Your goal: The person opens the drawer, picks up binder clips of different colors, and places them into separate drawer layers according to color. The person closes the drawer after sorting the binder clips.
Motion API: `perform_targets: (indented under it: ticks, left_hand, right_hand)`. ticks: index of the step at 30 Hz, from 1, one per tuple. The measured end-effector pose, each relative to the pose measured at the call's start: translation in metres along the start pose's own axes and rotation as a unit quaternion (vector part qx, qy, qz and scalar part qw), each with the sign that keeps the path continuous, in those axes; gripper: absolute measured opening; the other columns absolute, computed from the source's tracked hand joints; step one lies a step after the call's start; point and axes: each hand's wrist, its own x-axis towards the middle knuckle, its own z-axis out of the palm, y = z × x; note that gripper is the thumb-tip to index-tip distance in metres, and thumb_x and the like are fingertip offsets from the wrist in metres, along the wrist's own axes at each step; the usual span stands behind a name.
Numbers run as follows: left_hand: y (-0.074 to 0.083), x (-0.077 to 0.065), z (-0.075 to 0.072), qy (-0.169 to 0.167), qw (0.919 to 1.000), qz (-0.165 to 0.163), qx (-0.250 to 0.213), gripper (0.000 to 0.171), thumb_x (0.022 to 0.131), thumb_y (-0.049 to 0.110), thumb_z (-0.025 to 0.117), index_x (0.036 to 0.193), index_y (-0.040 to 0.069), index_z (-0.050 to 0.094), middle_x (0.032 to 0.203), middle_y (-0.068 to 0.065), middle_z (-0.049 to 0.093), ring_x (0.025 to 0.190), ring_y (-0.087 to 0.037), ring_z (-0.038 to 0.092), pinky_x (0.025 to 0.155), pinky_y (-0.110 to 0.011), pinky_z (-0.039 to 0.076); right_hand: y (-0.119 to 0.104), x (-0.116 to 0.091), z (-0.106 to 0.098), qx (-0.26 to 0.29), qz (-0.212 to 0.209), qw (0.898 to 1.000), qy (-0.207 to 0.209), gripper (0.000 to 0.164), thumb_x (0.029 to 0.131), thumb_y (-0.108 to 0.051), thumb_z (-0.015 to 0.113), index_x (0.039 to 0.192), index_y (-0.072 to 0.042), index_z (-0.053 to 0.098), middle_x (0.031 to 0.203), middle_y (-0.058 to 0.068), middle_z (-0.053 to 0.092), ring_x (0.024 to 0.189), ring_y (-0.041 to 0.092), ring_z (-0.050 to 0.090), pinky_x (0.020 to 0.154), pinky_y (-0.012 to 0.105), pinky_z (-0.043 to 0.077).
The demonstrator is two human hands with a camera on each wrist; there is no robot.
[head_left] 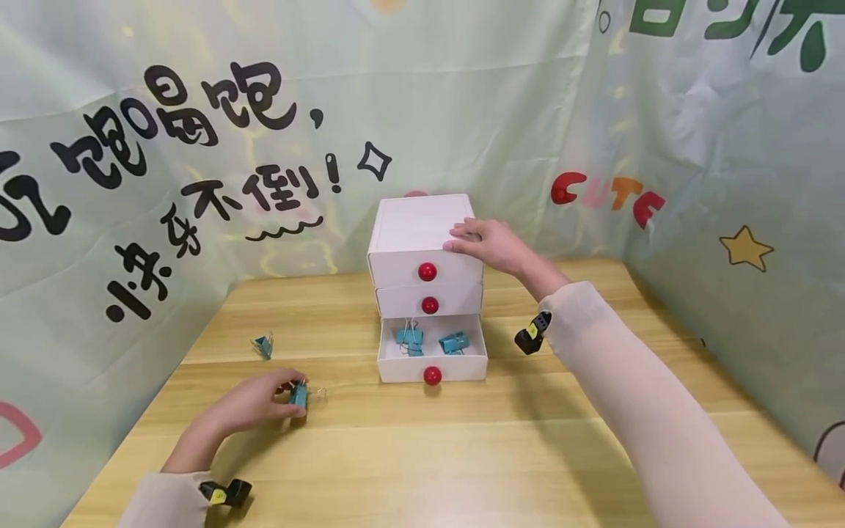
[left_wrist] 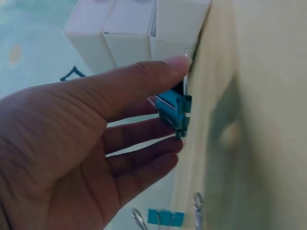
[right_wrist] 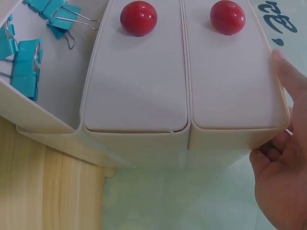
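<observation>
My left hand (head_left: 260,400) pinches a teal binder clip (head_left: 299,396) between thumb and fingers, low over the table's left part. In the left wrist view the clip (left_wrist: 173,112) shows its metal handles, one under the thumb. A second binder clip (head_left: 264,346) lies farther back on the table. My right hand (head_left: 495,246) rests on the upper right edge of a white drawer cabinet (head_left: 422,220), thumb at the front edge. The cabinet's bottom drawer (head_left: 403,372) is pulled out and contains several teal binder clips (right_wrist: 26,69). The two upper drawers are closed.
Red round knobs (head_left: 428,272) stick out from the drawer fronts. The cabinet stands toward the back of a wooden table (head_left: 422,455). A printed cloth (head_left: 462,132) hangs behind and at both sides.
</observation>
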Motion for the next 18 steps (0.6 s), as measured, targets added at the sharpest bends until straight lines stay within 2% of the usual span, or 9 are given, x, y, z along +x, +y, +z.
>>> perform_targets:
  ticks: [2,9,18]
  left_hand:
    - [0.003,0.003,-0.003,0.008,0.9999,0.010,0.002,0.059,0.084,0.039,0.076,0.127,0.002,0.059,0.122,-0.015,0.062,0.108,-0.037,0.060,0.091,-0.053,0.049]
    - [0.014,0.018,-0.015,0.036,0.9981,0.040,0.030,0.055,0.088,0.046,0.071,0.126,0.008,0.060,0.121,-0.008,0.063,0.108,-0.029,0.060,0.090,-0.049,0.049]
    - [0.039,0.046,-0.028,0.039,0.9962,0.062,0.048,0.051,0.088,0.039,0.073,0.127,0.009,0.060,0.120,-0.007,0.063,0.109,-0.029,0.059,0.090,-0.050,0.049]
  right_hand:
    - [0.000,-0.001,0.000,0.000,-0.001,1.000,0.000,0.067,0.089,-0.054,0.066,0.139,-0.011,0.056,0.152,0.007,0.041,0.143,0.029,0.030,0.111,0.049,0.032]
    - [-0.001,0.001,0.002,-0.003,-0.003,1.000,-0.004,0.066,0.089,-0.054,0.065,0.139,-0.012,0.056,0.151,0.006,0.042,0.142,0.028,0.031,0.111,0.049,0.032]
    - [0.000,0.003,-0.001,-0.023,-0.006,1.000,-0.008,0.068,0.089,-0.056,0.064,0.140,-0.012,0.056,0.152,0.010,0.040,0.142,0.030,0.031,0.111,0.049,0.032]
